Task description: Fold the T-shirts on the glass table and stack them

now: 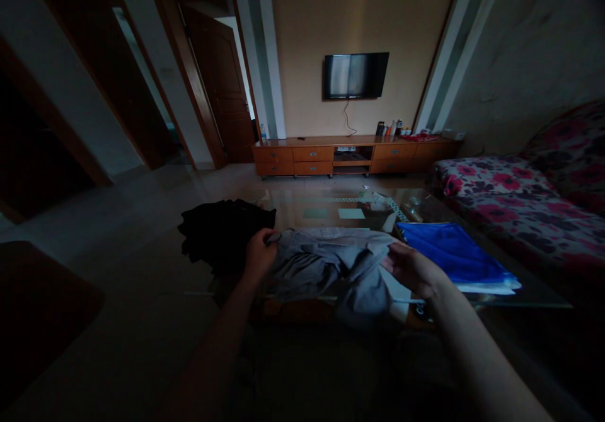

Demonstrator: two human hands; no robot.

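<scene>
A crumpled grey garment (326, 255) is stretched between my two hands over a glass table (539, 299), part of it hanging past the near edge. My left hand (261, 252) pinches its left end. My right hand (411, 266) is closed on its right end, fingers partly hidden by the cloth. Which kind of garment it is, I cannot tell. Beside my left hand lies a heap of black cloth (222, 230). To the right of my right hand rests a flat, folded blue cloth (449, 252) with a pale layer under it.
A sofa with a floral cover (501, 179) stands at the right. Against the far wall is a low wooden cabinet (312, 154) with bottles (392, 128) on it, under a television (355, 75). A dark brown piece of furniture (42, 308) is at the left.
</scene>
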